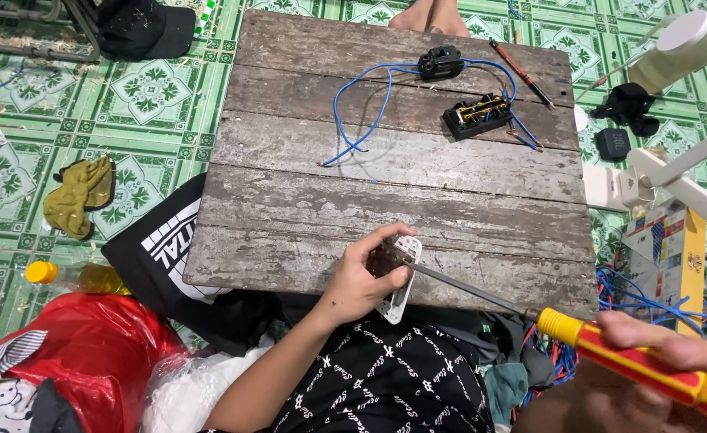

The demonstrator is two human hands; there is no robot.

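At the near edge of the counter (305,216), a weathered wooden board, the left hand (361,277) is wrapped around a white socket faceplate (399,282), tilted on its side against the wood. The right hand (674,353) is closed on the red-and-yellow handle of a screwdriver (634,365), whose long shaft reaches across to the faceplate's back, beside the left fingers. Toward the far edge lie two black socket bodies (476,116) joined by looping blue wire (361,120), with a slim red-handled tool (520,72) near the far right corner. Risk, as a judgement: the tip could slip off the screw and jab the holding fingers, since the plate is steadied by hand alone.
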